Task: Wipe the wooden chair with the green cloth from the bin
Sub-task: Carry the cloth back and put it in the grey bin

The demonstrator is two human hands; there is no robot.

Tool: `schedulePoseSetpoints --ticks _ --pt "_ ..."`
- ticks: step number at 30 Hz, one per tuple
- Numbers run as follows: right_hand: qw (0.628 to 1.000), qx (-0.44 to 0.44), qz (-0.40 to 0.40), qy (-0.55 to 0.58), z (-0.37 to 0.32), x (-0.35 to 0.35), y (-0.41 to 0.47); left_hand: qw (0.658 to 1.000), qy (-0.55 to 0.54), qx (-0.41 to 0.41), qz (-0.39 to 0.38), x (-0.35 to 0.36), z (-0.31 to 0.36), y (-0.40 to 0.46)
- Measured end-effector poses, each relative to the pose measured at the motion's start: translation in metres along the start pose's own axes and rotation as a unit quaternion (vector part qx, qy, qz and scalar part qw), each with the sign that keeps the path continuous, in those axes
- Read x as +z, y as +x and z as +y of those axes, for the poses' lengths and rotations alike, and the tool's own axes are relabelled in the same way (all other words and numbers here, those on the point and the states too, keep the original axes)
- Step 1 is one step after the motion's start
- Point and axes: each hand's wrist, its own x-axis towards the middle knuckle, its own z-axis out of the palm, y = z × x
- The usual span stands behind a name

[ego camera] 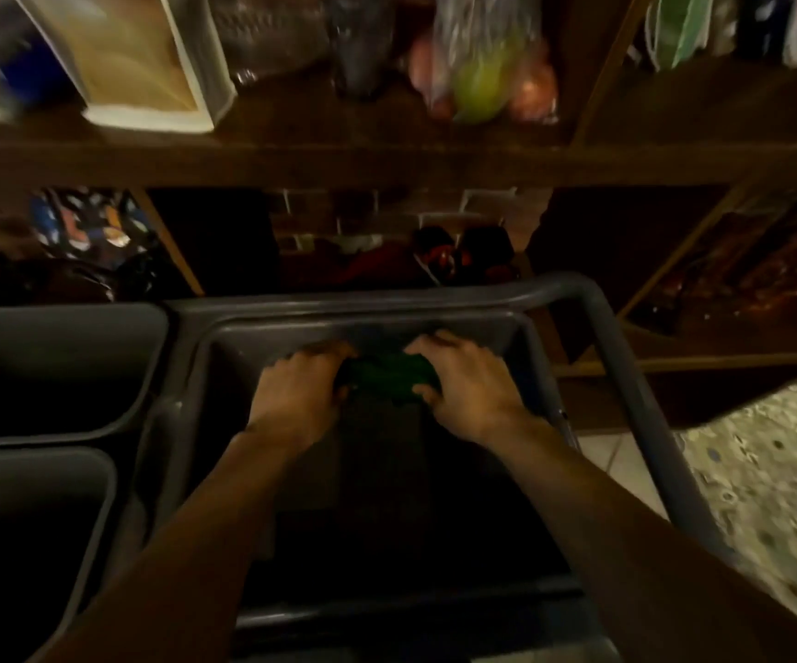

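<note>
A dark green cloth (pixel 387 375) lies bunched inside a grey plastic bin (pixel 592 337), near its far wall. Both of my arms reach down into the bin. My left hand (pixel 298 390) grips the cloth's left side with curled fingers. My right hand (pixel 463 380) grips its right side, thumb tucked under the fabric. Most of the cloth is hidden between my hands. No wooden chair shows in this view.
Two more grey bins (pixel 52 366) stand to the left. A dark wooden shelf (pixel 387 155) runs across above, holding a bag of fruit (pixel 482 74) and a white-framed box (pixel 138 64). Patterned flooring (pixel 760 471) lies at the right. The scene is dim.
</note>
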Motion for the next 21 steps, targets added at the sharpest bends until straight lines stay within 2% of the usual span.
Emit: schedulePoseSetpoints --ticks 4,9,16,21 --pt "0.998 0.031 -0.056 -0.005 0.017 0.061 -0.022 0.995 0.015 -0.014 -0.093 0.064 -0.009 -0.022" --pt "0.990 0.062 -0.131 0.003 0.033 0.114 -0.044 0.988 -0.016 -0.010 -0.150 0.118 -0.013 -0.043" --pt "0.979 0.060 -0.192 0.004 0.045 0.148 -0.060 0.972 -0.015 -0.020 -0.236 0.155 -0.009 -0.057" --pt "0.974 0.060 -0.217 0.026 0.049 0.140 -0.060 0.967 -0.037 -0.001 -0.253 0.153 -0.019 -0.060"
